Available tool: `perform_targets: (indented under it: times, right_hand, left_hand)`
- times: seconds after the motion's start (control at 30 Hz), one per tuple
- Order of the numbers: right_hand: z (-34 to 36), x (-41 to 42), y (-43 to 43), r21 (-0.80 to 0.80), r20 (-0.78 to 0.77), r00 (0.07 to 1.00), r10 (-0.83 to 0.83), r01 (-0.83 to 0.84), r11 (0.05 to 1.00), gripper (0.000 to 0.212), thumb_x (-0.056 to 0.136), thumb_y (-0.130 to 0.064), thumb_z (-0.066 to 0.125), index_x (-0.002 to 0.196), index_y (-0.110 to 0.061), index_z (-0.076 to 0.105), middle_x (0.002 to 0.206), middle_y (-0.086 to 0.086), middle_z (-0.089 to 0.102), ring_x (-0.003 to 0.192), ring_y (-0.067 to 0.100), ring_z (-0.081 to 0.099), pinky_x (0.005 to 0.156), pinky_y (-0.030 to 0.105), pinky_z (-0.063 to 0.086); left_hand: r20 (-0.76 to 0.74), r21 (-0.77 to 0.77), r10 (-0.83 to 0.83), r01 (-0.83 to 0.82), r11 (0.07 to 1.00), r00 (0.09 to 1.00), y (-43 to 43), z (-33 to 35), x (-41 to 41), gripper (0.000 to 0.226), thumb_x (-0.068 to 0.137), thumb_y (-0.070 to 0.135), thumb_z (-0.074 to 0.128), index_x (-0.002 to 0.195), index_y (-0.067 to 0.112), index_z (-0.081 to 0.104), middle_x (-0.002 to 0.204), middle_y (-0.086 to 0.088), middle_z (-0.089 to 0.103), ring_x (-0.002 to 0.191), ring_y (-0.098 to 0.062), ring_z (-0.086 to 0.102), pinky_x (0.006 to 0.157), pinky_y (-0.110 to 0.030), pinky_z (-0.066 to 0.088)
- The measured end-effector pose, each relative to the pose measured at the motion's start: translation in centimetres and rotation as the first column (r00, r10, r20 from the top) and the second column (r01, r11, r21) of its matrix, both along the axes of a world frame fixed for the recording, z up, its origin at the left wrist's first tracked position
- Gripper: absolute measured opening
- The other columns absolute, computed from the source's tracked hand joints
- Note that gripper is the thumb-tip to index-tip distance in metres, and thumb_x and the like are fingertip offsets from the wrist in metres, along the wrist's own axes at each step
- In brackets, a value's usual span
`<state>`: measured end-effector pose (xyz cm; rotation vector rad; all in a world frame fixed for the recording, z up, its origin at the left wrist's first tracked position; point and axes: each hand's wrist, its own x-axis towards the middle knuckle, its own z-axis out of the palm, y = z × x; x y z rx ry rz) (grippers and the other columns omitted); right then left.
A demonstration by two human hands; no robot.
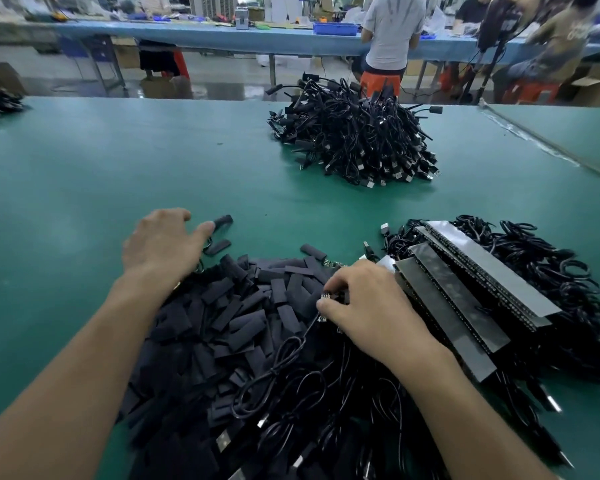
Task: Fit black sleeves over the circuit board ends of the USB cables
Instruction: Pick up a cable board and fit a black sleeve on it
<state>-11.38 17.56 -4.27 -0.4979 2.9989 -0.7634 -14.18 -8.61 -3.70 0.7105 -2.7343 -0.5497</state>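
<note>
Circuit board (324, 296) half-hidden under right hand (364, 303)

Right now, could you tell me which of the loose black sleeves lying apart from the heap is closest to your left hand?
The farthest sleeve, right at the left hand's fingertips. The one below it lies nearer the heap, and the third is off toward the right hand.

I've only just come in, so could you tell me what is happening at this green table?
A person is sleeving USB cables by hand. The right hand pinches the small circuit board end of a cable above the heap of loose black sleeves. The left hand reaches out, fingers spread, towards a stray sleeve on the green table. No sleeve is on that board yet. A heap of cables lies farther back.
</note>
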Motion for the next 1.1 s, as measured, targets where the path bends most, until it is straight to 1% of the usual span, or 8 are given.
perform_targets:
  times: [0.13,0.27,0.33,0.47,0.57,0.7,0.8,1.1]
  right_hand:
    - [0.8,-0.3,-0.1,-0.502,0.121,0.993,-0.015,0.074,0.862,0.011,0.083,-0.015,0.076,0.082,-0.018,0.065,0.071,-0.001,0.07,0.065,0.008,0.065,0.062,0.021,0.051]
    - [1.4,0.1,-0.6,-0.83,0.21,0.974,0.079,0.135,0.541,0.014,0.086,-0.006,0.074,0.084,-0.012,0.061,0.069,0.006,0.073,0.062,0.013,0.068,0.056,0.022,0.051]
    - [1.3,0.0,-0.7,-0.87,0.195,0.978,0.078,0.136,0.474,0.013,0.084,-0.007,0.075,0.084,-0.011,0.062,0.073,0.006,0.074,0.067,0.018,0.071,0.068,0.034,0.059]
    - [0.2,-0.4,-0.5,-0.782,0.072,0.996,0.043,0.03,0.622,0.005,0.089,-0.015,0.071,0.092,-0.019,0.069,0.079,-0.003,0.076,0.077,0.008,0.072,0.076,0.027,0.058]
    - [-0.9,-0.8,-0.1,-0.355,-0.075,0.996,0.046,-0.069,0.932,0.025,0.093,-0.025,0.065,0.117,-0.023,0.069,0.102,-0.014,0.069,0.097,0.0,0.062,0.091,0.021,0.05]
    - [-1.9,-0.6,-0.3,0.075,0.019,0.996,0.091,-0.092,0.993,0.045,0.09,-0.05,0.061,0.126,-0.023,0.061,0.123,0.0,0.055,0.12,0.021,0.046,0.104,0.04,0.041]
    - [-2.2,-0.5,-0.3,0.07,0.044,0.998,0.043,-0.046,0.996,0.057,0.086,-0.06,0.059,0.128,-0.022,0.059,0.12,0.0,0.049,0.121,0.021,0.042,0.105,0.041,0.04]
    - [-1.2,-0.8,0.5,-0.08,0.166,0.973,0.162,-0.151,0.985,0.054,0.076,-0.053,0.077,0.124,-0.031,0.066,0.103,-0.008,0.059,0.1,0.008,0.054,0.091,0.023,0.044]
  left_hand:
    - [-0.298,0.243,-0.318,0.394,0.887,0.9,2.7,0.7,1.8,0.03,0.088,0.056,0.06,0.083,0.029,0.073,0.083,0.004,0.073,0.084,-0.013,0.069,0.077,-0.037,0.053]
    - [-0.358,0.486,-0.643,0.723,0.491,0.677,6.7,1.2,4.3,0.038,0.084,0.066,0.06,0.098,0.034,0.074,0.091,0.004,0.077,0.088,-0.013,0.073,0.08,-0.03,0.058]
    - [-0.368,0.52,-0.636,0.717,0.464,0.678,7.6,0.8,4.6,0.02,0.086,0.046,0.069,0.097,0.03,0.072,0.086,0.001,0.077,0.08,-0.014,0.074,0.077,-0.028,0.059]
    - [-0.377,0.548,-0.517,0.635,0.544,0.769,7.0,0.5,4.7,0.015,0.093,0.021,0.068,0.08,0.028,0.072,0.066,0.003,0.07,0.058,-0.013,0.062,0.061,-0.032,0.052]
    - [-0.366,0.563,-0.358,0.511,0.65,0.859,6.1,-0.3,4.7,0.021,0.098,0.019,0.058,0.08,0.022,0.067,0.054,0.008,0.059,0.052,-0.012,0.056,0.062,-0.042,0.056]
    - [-0.319,0.719,-0.15,0.343,0.604,0.936,5.9,-2.0,4.4,0.021,0.102,0.016,0.051,0.083,0.012,0.061,0.047,0.006,0.043,0.046,-0.019,0.04,0.05,-0.044,0.053]
    - [-0.307,0.803,-0.088,0.307,0.511,0.948,6.3,-2.9,4.4,0.022,0.101,0.012,0.054,0.08,0.01,0.061,0.047,0.0,0.041,0.038,-0.015,0.035,0.039,-0.027,0.043]
    - [-0.363,0.803,-0.094,0.363,0.472,0.927,6.4,-4.5,4.4,0.014,0.098,0.012,0.061,0.087,0.003,0.064,0.06,-0.003,0.067,0.045,-0.014,0.06,0.039,-0.023,0.047]
